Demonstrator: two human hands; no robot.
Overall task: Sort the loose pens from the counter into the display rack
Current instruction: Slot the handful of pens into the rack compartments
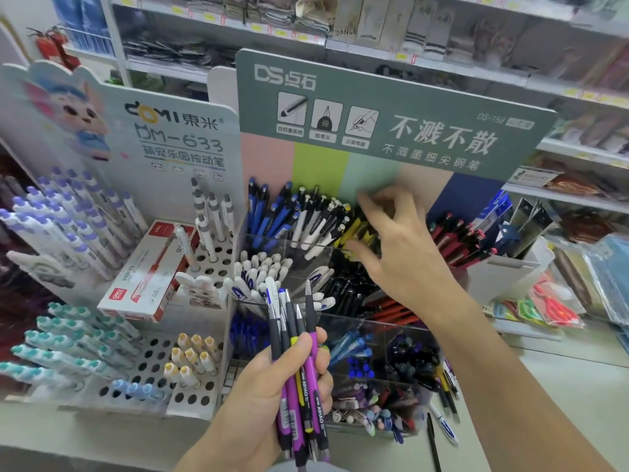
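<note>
Left hand: the left hand [272, 376] is raised at lower centre, its fingers and thumb curled round a bundle of pens [299, 376], held upright with the tips pointing up.
Bundle of pens: purple, yellow-green and dark grey barrels, some printed "AIHAO"; the tips stand in front of the rack's clear compartments.
Right hand: the right hand [398, 243] reaches into the back row of the display rack [357, 321]; its fingers are bent down onto the yellow pens [357, 233]. Motion blur hides whether they pinch one, so the grasp cannot be told.
Display rack: a tiered clear-plastic rack with a grey-green header card [391, 117] marked "DS".
Back row, left to right: blue pens [269, 216], black-and-white pens [320, 219], the yellow pens, red pens [459, 240].
Middle row: white pens [262, 274] to the left, black pens [347, 291] to the right.
Front rows: blue, dark and mixed pens in smaller compartments.
Counter: the pale counter [544, 386] bears a few loose pens [442, 424] just right of the rack's front corner.
Neighbouring stand: a white perforated pen stand [163, 362] to the left, marked "DM-633", holds lilac, teal and yellow capped pens; a red-and-white pen box [149, 274] lies on it.
Background: shelves [374, 39] of packaged goods.
</note>
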